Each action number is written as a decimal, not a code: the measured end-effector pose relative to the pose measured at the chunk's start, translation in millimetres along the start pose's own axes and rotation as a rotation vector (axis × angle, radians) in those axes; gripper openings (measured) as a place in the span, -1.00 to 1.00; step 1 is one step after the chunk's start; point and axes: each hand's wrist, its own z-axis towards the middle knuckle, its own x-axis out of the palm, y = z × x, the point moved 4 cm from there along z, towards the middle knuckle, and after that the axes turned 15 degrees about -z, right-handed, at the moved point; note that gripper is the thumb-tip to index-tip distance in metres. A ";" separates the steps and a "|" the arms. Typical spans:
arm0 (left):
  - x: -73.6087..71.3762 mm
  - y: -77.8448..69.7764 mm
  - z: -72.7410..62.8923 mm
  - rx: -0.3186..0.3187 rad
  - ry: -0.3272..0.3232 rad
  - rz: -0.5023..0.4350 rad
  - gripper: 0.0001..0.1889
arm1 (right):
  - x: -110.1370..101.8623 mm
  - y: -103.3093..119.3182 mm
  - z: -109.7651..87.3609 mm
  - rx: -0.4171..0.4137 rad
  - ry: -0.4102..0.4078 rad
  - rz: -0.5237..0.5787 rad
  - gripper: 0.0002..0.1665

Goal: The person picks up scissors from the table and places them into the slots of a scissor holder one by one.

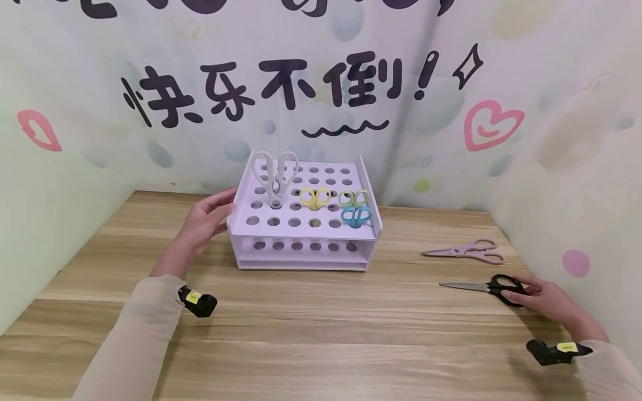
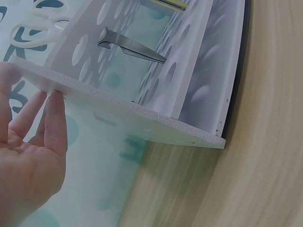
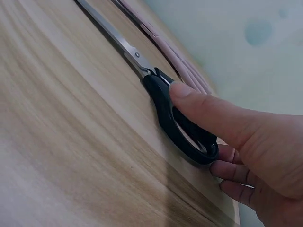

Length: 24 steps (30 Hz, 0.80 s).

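A white tiered rack (image 1: 301, 229) with rows of round holes stands on the table. My left hand (image 1: 208, 217) is at its left side, straight fingertips touching the outer face of the side panel (image 2: 113, 106). White scissors (image 1: 275, 181) stand upright in the rack, a blade (image 2: 135, 48) showing between its tiers. Yellow (image 1: 315, 199), green (image 1: 347, 197) and blue scissors (image 1: 356, 216) sit in other holes. On the right, my right hand (image 1: 544, 298) holds black-handled scissors (image 3: 163, 101) by the handle, thumb on top and other fingers at the loop's end. Their blades point left.
Pink scissors (image 1: 468, 252) lie on the wooden table (image 1: 321, 334) just beyond the black pair, blades to the left. A printed cloth backdrop (image 1: 321, 111) rises behind the rack, with pale walls at both sides.
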 end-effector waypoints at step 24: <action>1.2 -0.6 -1.5 -0.003 -0.003 -0.011 -0.42 | 2.4 7.0 -7.7 -0.021 -0.134 0.085 -0.15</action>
